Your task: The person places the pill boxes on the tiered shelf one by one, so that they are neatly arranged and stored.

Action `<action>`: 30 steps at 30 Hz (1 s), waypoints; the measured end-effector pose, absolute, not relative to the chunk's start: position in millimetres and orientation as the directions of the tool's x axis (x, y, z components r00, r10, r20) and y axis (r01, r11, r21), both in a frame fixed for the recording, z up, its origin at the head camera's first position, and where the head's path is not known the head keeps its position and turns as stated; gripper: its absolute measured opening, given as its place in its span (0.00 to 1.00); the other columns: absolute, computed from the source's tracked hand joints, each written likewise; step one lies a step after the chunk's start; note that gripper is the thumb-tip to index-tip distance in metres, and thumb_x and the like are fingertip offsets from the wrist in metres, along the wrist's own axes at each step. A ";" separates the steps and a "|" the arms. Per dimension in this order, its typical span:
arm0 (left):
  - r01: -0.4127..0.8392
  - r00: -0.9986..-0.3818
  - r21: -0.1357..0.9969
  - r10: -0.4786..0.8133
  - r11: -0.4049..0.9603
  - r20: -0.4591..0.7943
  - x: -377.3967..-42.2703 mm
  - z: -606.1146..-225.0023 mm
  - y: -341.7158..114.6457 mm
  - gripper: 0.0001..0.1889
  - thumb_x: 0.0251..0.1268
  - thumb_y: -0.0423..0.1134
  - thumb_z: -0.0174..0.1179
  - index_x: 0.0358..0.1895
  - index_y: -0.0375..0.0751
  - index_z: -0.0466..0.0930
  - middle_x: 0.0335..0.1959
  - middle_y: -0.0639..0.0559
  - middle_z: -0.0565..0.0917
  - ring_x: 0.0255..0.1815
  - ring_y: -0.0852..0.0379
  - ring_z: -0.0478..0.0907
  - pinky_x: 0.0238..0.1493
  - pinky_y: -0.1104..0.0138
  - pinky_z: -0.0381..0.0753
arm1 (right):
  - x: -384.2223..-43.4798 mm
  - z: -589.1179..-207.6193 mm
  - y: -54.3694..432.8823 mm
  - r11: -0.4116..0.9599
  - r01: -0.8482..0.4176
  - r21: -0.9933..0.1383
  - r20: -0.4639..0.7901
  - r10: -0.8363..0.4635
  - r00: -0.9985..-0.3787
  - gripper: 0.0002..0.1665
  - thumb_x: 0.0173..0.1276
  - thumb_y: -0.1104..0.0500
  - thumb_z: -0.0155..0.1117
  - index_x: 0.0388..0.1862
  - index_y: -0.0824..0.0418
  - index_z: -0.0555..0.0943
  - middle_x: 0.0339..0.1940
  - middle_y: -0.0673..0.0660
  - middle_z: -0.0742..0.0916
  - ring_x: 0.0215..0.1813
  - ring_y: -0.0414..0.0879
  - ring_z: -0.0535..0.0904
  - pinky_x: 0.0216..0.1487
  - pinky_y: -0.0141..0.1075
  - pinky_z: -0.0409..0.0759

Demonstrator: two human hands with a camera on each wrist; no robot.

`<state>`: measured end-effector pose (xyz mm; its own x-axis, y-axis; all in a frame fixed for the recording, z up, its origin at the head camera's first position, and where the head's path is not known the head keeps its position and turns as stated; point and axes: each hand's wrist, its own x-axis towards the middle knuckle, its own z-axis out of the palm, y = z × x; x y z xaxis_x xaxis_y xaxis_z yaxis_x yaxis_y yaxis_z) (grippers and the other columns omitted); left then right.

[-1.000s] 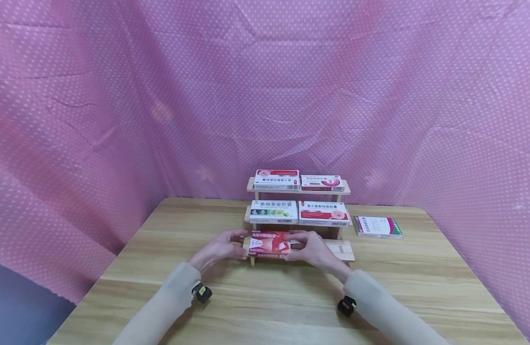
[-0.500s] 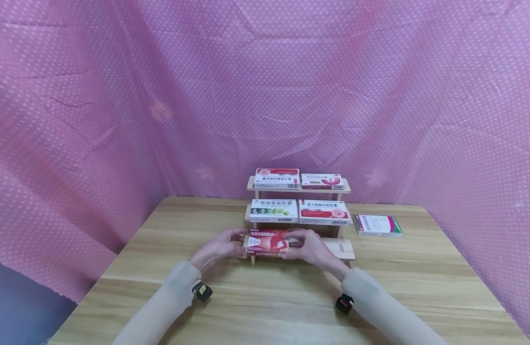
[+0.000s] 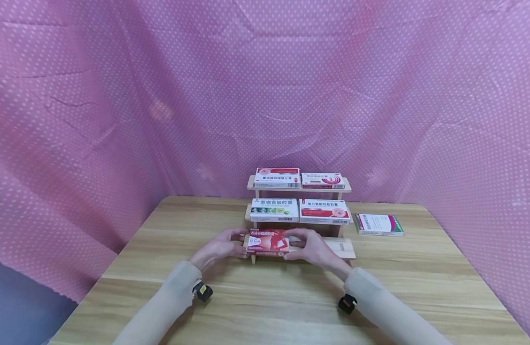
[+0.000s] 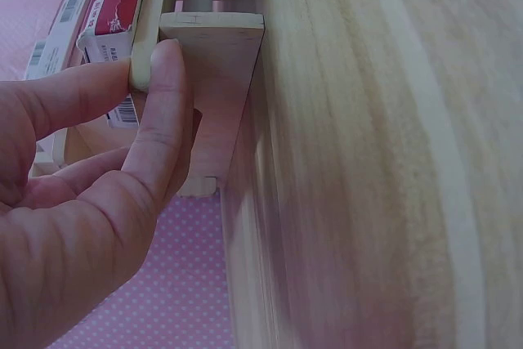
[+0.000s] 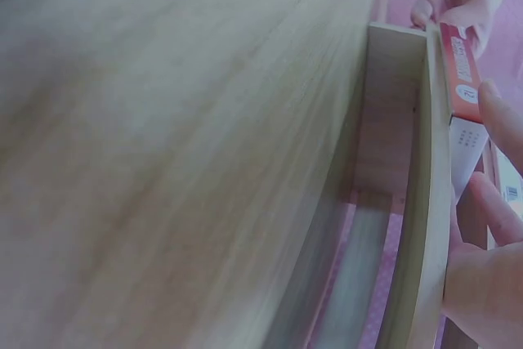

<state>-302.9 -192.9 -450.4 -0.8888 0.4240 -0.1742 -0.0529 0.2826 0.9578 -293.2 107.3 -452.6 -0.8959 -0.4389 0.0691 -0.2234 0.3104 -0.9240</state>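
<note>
A red medicine box (image 3: 267, 242) lies on the left part of the lowest shelf of a small three-tier wooden rack (image 3: 341, 248). My left hand (image 3: 219, 249) is at the shelf's left end; in the left wrist view its thumb and a finger pinch the wooden end beside the box. My right hand (image 3: 310, 248) holds the box's right end, fingers at the far corner and thumb at the near corner. In the right wrist view a fingertip (image 5: 490, 102) touches the box's edge, and its white end panel shows.
On the middle shelf lie a white-green box (image 3: 273, 210) and a white-red box (image 3: 324, 211). Two more boxes, one white-red (image 3: 277, 178) and one white with a pink swirl (image 3: 322, 180), lie on top. A green-edged box (image 3: 379, 224) lies on the table (image 3: 256, 297) to the right.
The red box has shifted slightly left, so its left edge now lies nearer the shelf's left end. Both hands stay at their ends, the right one moving very little.
</note>
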 end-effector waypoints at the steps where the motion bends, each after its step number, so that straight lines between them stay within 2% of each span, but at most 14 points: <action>1: -0.052 -0.889 0.958 0.424 0.283 -0.174 -303.1 -450.5 -192.8 0.41 0.53 0.23 0.60 0.74 0.30 0.56 0.60 0.32 0.74 0.46 0.49 0.82 0.52 0.59 0.85 | -292.8 -452.7 108.7 0.310 -0.217 -0.926 0.064 -0.438 -0.897 0.37 0.50 0.59 0.79 0.62 0.55 0.78 0.65 0.58 0.81 0.63 0.57 0.79 0.63 0.44 0.79; 9: -0.040 -0.888 0.957 0.428 0.289 -0.166 -302.9 -449.8 -193.5 0.41 0.52 0.23 0.60 0.73 0.30 0.56 0.60 0.32 0.73 0.46 0.50 0.82 0.51 0.59 0.85 | -288.6 -453.4 125.0 0.338 -0.202 -0.919 0.051 -0.406 -0.913 0.35 0.56 0.55 0.76 0.63 0.54 0.78 0.66 0.58 0.80 0.61 0.55 0.81 0.61 0.44 0.81; 17: -0.038 -0.885 0.960 0.437 0.278 -0.161 -302.3 -449.7 -193.3 0.41 0.52 0.22 0.60 0.73 0.28 0.56 0.61 0.31 0.72 0.45 0.50 0.82 0.52 0.59 0.85 | -284.4 -451.2 148.8 0.347 -0.222 -0.911 0.071 -0.399 -0.914 0.20 0.66 0.52 0.67 0.56 0.56 0.82 0.52 0.55 0.87 0.52 0.47 0.83 0.53 0.36 0.83; 22: -0.040 -0.884 0.959 0.437 0.282 -0.165 -303.2 -449.8 -193.5 0.41 0.53 0.22 0.60 0.73 0.29 0.56 0.60 0.31 0.73 0.45 0.50 0.82 0.51 0.59 0.85 | -283.0 -450.9 167.6 0.330 -0.191 -0.925 0.040 -0.415 -0.909 0.21 0.67 0.49 0.66 0.54 0.59 0.82 0.48 0.58 0.87 0.46 0.48 0.84 0.48 0.37 0.85; 30: -0.050 -0.887 0.963 0.432 0.266 -0.165 -303.3 -451.1 -193.2 0.41 0.52 0.21 0.59 0.73 0.28 0.55 0.62 0.30 0.70 0.45 0.50 0.82 0.52 0.59 0.85 | -281.3 -444.7 200.3 0.310 -0.201 -0.929 0.024 -0.492 -0.870 0.19 0.70 0.51 0.63 0.50 0.65 0.82 0.39 0.57 0.87 0.39 0.47 0.83 0.43 0.41 0.85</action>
<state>-303.3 -193.2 -451.1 -0.8866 0.4320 -0.1654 -0.0499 0.2663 0.9626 -281.3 200.3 -444.7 -0.8702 -0.4921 0.0243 -0.2013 0.3100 -0.9292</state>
